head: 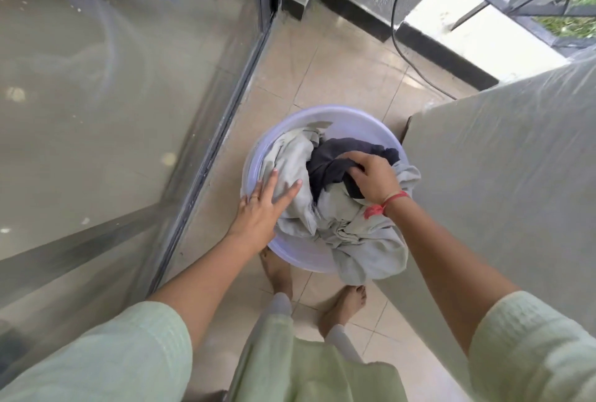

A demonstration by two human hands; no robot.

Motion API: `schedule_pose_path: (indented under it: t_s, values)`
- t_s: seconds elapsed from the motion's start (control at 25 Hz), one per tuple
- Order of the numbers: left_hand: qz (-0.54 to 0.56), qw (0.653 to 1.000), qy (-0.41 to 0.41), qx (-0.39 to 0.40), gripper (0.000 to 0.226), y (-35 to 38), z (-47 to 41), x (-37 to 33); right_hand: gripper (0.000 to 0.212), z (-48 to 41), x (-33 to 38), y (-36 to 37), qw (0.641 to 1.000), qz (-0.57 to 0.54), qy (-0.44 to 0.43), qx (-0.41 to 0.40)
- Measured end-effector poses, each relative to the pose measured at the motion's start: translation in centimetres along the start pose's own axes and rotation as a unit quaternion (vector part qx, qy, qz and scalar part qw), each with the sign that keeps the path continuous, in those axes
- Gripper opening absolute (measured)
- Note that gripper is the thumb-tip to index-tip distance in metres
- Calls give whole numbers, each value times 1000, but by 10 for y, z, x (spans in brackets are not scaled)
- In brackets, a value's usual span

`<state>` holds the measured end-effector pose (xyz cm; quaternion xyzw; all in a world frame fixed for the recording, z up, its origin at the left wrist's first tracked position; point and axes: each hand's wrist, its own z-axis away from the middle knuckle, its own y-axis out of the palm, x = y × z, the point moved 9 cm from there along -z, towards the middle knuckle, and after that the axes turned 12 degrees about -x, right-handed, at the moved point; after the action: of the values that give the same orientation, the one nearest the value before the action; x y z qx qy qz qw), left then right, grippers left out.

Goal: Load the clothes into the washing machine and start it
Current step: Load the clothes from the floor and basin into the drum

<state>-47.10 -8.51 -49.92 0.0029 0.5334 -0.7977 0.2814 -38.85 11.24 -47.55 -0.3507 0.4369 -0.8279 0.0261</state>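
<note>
A pale lilac plastic basin (354, 120) stands on the tiled floor in front of my feet. It holds a heap of pale grey-green cloth (342, 224) and a dark grey garment (332, 166) on top. My right hand (374, 179) grips the dark garment with curled fingers. My left hand (261, 211) lies flat with straight fingers on the pale cloth at the basin's left rim. Part of the pale cloth hangs over the near rim. At the right stands a large box-shaped thing under a translucent plastic cover (503, 182); whether it is the washing machine I cannot tell.
A glass sliding door (122, 104) in a dark metal frame runs along the left. A black cable (406, 53) trails over the beige tiles behind the basin. A low white wall with black skirting (451, 56) closes the far side. My bare feet (342, 304) stand just behind the basin.
</note>
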Motion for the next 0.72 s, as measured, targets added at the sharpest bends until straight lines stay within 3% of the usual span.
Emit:
schedule_pose_path:
  t_s: [0.16, 0.28, 0.4, 0.52, 0.6, 0.72]
  values:
    - [62, 997, -37, 32, 118, 3, -5, 5, 32, 6, 7, -22, 974, -192, 95, -66]
    - [110, 992, -61, 22, 111, -1, -3, 5, 34, 14, 17, -38, 912, -352, 180, -108]
    - [153, 982, -107, -6, 103, -2, 6, 6, 34, 45, 34, -43, 862, -452, 200, -115]
    - [163, 979, -117, -47, 99, 6, 24, 7, 29, 63, 54, -48, 892, -420, 125, -111]
    - [179, 973, -135, -46, 91, 11, 32, 6, 29, 68, 60, -45, 899, -406, 131, -100]
    - [262, 942, -206, -49, 81, 15, 38, 13, 36, 104, 81, -21, 937, -344, 61, -17]
